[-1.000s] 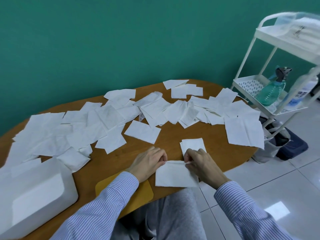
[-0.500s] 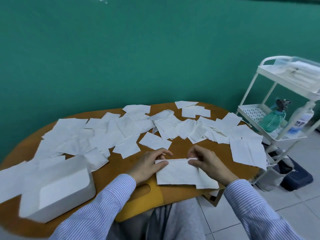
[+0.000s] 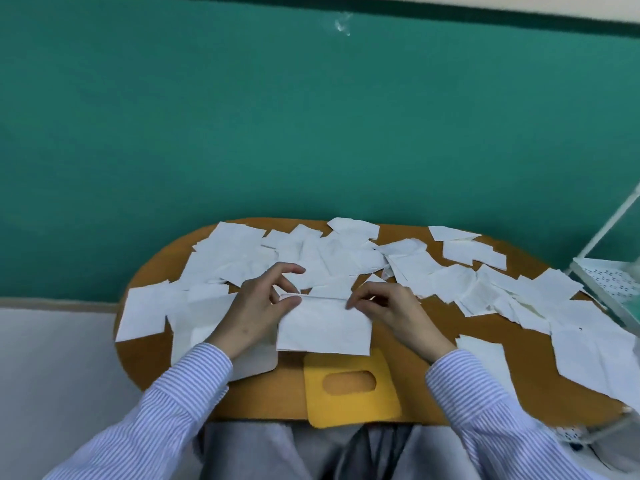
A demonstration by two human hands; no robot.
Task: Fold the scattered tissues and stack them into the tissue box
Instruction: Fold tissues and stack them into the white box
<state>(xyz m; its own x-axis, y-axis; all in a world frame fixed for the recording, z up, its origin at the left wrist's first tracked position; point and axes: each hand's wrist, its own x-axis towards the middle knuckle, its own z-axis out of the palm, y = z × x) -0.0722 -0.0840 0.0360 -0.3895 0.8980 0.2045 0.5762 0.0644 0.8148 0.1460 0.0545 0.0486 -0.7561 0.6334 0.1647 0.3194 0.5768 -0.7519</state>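
A: Tissue (image 3: 323,327) being folded sits at the table's (image 3: 429,400) near edge, centre, hanging from a crease along its top. Both hands are on that crease.

B: Grip?

A: Left hand (image 3: 258,306) pinches the crease's left end between thumb and a finger, the other fingers curled loosely above it. Right hand (image 3: 388,310) pinches the right end, fingers bent down onto it. Can't tell whether the lower edge touches the table or hangs just clear.

B: The rest of the tissues?

A: Scattered tissues (image 3: 346,254) cover the far edge from the left end to the right, overlapping. One flat sheet (image 3: 145,313) overhangs the far left end. A larger sheet (image 3: 595,355) lies at the right end, another single (image 3: 485,355) just beside the right sleeve (image 3: 485,403).

B: Box?

A: White tissue box (image 3: 194,327) at the near left, mostly hidden behind the left forearm; only part of its top and a rounded corner (image 3: 259,363) show. Yellow lid (image 3: 349,389) with an oval slot lies flat on the near edge, right under the held tissue, overhanging toward the lap.

B: Anything else?

A: White cart (image 3: 602,282) at the table's right end, partly cut off by the frame. Green wall (image 3: 311,133) behind.
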